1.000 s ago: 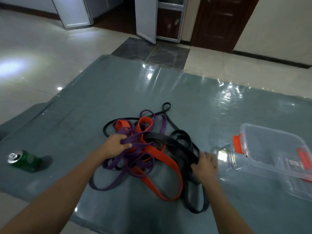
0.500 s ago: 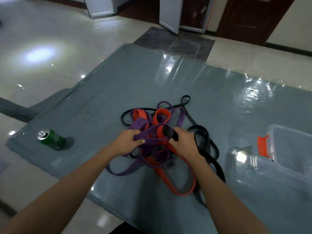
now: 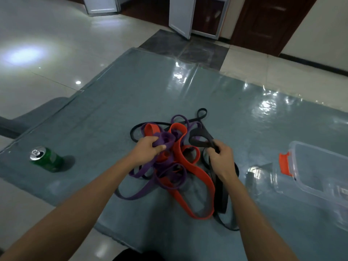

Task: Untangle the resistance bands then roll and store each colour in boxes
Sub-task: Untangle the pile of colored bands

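Note:
A tangled heap of resistance bands lies in the middle of the grey-blue mat [image 3: 131, 95]. The purple band [image 3: 165, 140] is bunched at the top left, and my left hand [image 3: 146, 150] grips that bunch. A wide orange band [image 3: 201, 178] loops through the heap toward me. The black band [image 3: 199, 137] forms a loop at the upper right, and my right hand [image 3: 222, 159] grips it where it leaves the heap. A clear plastic box [image 3: 320, 166] with an orange clasp stands open on the right.
A green drink can [image 3: 48, 159] stands on the mat's left side, near its edge. Glossy floor tiles surround the mat. White and dark wooden doors are at the far wall. The mat's near edge runs just below the bands.
My right hand moved from the black band's right side into the heap, took hold of the black loop and pulled it out to the right. My left hand kept its grip on the purple band.

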Available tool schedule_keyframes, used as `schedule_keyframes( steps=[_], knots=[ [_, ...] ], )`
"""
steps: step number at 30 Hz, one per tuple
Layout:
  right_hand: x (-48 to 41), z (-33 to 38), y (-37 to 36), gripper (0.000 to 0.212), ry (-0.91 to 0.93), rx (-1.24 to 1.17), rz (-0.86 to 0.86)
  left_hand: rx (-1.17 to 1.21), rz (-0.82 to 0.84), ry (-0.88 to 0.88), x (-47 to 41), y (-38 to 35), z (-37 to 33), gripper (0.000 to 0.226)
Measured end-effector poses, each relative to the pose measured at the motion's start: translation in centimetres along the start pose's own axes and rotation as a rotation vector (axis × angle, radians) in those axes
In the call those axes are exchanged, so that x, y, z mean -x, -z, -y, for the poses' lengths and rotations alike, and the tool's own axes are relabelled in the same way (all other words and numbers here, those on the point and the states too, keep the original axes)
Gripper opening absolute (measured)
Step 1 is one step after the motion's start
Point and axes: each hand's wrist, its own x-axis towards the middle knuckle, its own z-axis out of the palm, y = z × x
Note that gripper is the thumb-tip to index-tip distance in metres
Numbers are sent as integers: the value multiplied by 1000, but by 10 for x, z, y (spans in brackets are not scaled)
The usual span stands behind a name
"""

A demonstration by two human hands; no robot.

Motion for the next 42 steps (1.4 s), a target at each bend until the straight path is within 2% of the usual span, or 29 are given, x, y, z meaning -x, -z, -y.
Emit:
schedule_keyframes(
  steps=[2,5,8,10,12,16,18,20,23,25,27,30,32,36,42],
  knots=[
    [-3,-10,5,18,-62,120,-37,-58,-4,-3,3,7,12,31],
    [-1,-32,10,28,-185,300,-6,-133,22,-7,16,23,40,15],
    [3,-47,-1,65,-265,595,105,-240,47,16,33,34,72,15],
    [7,-41,-20,74,-159,637,121,-244,43,35,45,35,91,23],
    [9,-29,-47,71,20,620,195,-225,41,50,58,33,108,40],
    [15,-5,-109,76,250,639,505,-372,159,127,78,19,124,108],
    [20,1,-140,81,320,665,635,-502,213,136,85,7,129,124],
    [27,4,-165,87,351,755,752,-607,286,151,91,-8,134,129],
    [39,-3,-184,97,396,1020,846,-706,306,129,94,-24,142,121],
    [46,-7,-184,96,433,1124,818,-752,261,75,93,-27,147,100],
    [50,-8,-181,87,504,1145,711,-807,233,-24,90,-24,152,70],
    [49,-8,-177,75,504,1087,616,-735,149,-126,81,-10,154,49],
    [44,-3,-174,73,454,1036,585,-648,52,-201,67,11,148,41],
    [20,18,-164,61,413,862,388,-550,-98,-292,27,59,120,32],
    [-26,50,-143,37,291,543,207,-540,-142,-335,-28,108,59,21]
  ],
)
